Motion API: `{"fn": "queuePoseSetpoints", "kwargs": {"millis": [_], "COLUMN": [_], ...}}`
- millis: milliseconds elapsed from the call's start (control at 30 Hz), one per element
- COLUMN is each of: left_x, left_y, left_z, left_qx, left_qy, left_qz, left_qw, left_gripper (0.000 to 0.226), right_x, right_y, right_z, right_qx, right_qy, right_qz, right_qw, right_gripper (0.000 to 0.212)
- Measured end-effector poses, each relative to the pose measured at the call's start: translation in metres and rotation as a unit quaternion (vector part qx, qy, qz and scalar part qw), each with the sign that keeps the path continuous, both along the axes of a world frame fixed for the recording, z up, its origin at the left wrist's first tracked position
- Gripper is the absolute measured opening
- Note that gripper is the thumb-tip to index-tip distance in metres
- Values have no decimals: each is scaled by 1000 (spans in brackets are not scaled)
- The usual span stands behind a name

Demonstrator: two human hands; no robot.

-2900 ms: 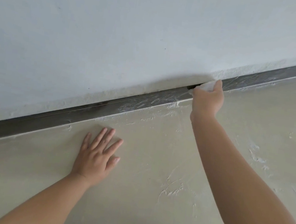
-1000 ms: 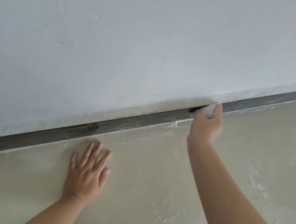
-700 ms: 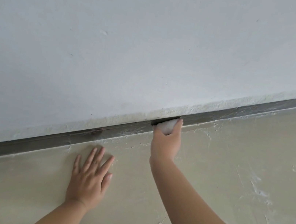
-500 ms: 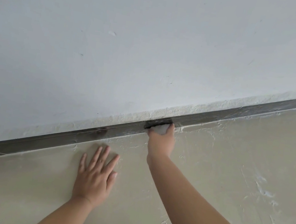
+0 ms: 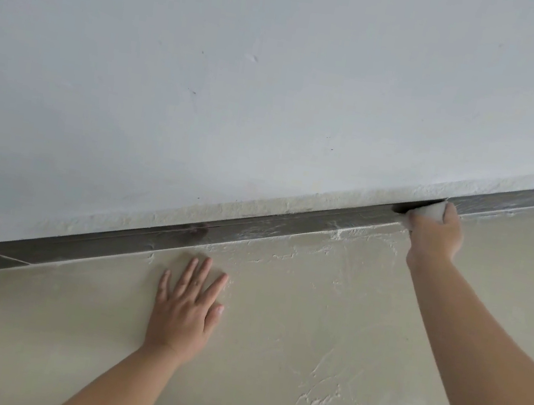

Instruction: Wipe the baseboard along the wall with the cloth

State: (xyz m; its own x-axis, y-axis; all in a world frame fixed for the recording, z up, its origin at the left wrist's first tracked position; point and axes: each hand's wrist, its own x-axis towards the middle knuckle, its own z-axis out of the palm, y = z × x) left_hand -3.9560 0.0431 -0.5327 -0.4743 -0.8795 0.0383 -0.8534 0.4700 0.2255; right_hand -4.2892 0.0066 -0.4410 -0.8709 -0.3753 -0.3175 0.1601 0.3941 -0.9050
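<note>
The right hand (image 5: 436,233) gripped a white cloth (image 5: 430,211), fingers curled round it, and pressed it against the dark baseboard (image 5: 255,226) toward the right of the view. The left hand (image 5: 185,308) lay flat on the floor (image 5: 270,359), fingers straight and slightly spread, near the baseboard but not touching it. The baseboard ran diagonally under a white wall (image 5: 242,77); pale plaster smears marked the beige floor.
</note>
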Motion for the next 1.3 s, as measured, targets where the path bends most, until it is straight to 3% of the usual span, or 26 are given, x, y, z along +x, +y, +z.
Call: {"fn": "queuePoseSetpoints", "kwargs": {"millis": [133,333,533,767,900,1100,1300], "left_x": [1,6,4,10,31,70,71], "left_y": [0,0,-1,-5,-10,-11,-8], "left_z": [0,-3,1,10,16,17,22], "left_qx": [2,-3,14,40,41,29,40], "left_qy": [-7,-6,-20,-63,-92,-79,-92], "left_qz": [-6,-23,-24,-42,-76,-44,-28], "left_qw": [1000,1000,999,996,992,995,995], "left_gripper": [52,52,53,54,53,54,56], "right_x": [-5,29,88,141,188,260,279], "right_y": [3,-5,-3,0,-3,-11,-14], "right_z": [0,1,8,28,34,26,19], "right_qx": [41,60,85,6,15,18,53], "right_qy": [39,-51,-88,-128,-130,-181,-209], "right_qz": [12,14,67,72,112,143,158], "right_qw": [998,997,990,989,985,973,964], "right_gripper": [56,68,68,71,68,70,66]}}
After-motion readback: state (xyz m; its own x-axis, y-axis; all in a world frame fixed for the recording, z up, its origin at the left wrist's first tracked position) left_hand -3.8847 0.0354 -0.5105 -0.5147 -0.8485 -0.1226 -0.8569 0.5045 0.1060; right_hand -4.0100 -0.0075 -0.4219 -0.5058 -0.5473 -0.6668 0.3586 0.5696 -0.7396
